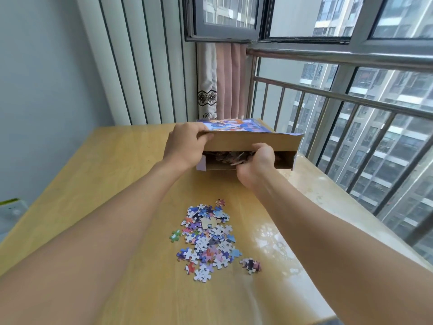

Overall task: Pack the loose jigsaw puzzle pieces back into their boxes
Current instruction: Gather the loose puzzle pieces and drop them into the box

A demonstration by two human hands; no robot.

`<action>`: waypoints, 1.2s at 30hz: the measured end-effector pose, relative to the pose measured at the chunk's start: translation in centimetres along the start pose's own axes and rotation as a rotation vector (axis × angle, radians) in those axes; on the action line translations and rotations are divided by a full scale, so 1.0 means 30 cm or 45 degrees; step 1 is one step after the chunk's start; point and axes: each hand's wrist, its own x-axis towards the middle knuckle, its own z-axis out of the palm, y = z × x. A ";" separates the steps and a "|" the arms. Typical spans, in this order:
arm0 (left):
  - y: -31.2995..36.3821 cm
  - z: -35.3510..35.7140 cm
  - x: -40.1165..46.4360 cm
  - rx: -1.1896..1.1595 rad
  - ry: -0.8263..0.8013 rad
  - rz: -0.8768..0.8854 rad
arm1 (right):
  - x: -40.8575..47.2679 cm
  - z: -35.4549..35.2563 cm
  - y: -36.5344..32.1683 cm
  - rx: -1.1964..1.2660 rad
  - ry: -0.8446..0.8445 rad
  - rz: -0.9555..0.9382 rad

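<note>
The left hand grips the box flap; the right hand curls around pieces inside (more pieces wait on the wooden table).

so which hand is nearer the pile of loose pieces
Right. The right hand is at the box opening, nearer the loose pieces; the left hand holds the flap, farther back.

A purple-printed puzzle box lies open-ended at the table's far end, loose pieces heaped nearer.
</note>
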 end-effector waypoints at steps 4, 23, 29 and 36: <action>-0.008 0.004 -0.008 -0.014 0.005 -0.002 | -0.011 -0.050 0.015 -0.933 0.183 -0.140; -0.006 0.008 -0.011 0.019 0.031 -0.002 | 0.111 -0.218 -0.066 -3.104 -0.511 -1.002; -0.034 0.003 -0.007 0.009 0.054 -0.025 | 0.074 -0.234 -0.055 -3.027 -0.520 -1.293; -0.039 0.018 -0.012 0.038 0.070 -0.021 | 0.106 -0.291 -0.122 -3.133 -0.322 -0.947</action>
